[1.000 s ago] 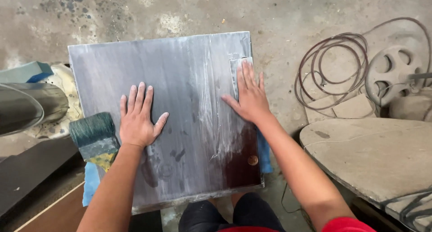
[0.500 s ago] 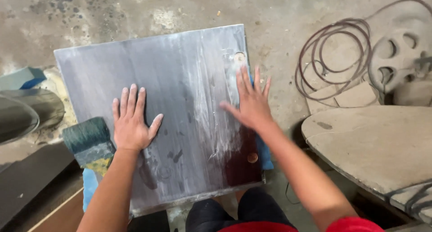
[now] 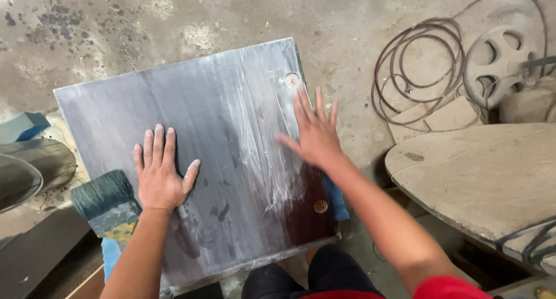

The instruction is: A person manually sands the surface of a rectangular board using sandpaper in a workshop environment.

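Far left: dark curved metal piece (image 3: 32, 168) lay on the floor, a blue scrap (image 3: 23, 127) just behind it. Next over, a wide paintbrush (image 3: 107, 203) with dark bristles sat at the board's left edge, just beside the left wrist. Grey square board (image 3: 191, 154) lay flat in the middle over the concrete floor (image 3: 174, 21), tilted, smeared with white streaks, dark red-brown patch at its near right corner. Left hand (image 3: 159, 180) was flat on the board, palm down, fingers spread, gripping nothing. Right hand (image 3: 315, 137) was at the board's right edge, fingers splayed, palm down, holding nothing; couldn't tell if it pressed fully. Two round knobs on that edge: one (image 3: 292, 80) above the fingertips, one (image 3: 320, 206) below the wrist. Further right: coiled cable (image 3: 417, 73), spoked wheel (image 3: 501, 58), and a rounded stone slab (image 3: 486, 171).
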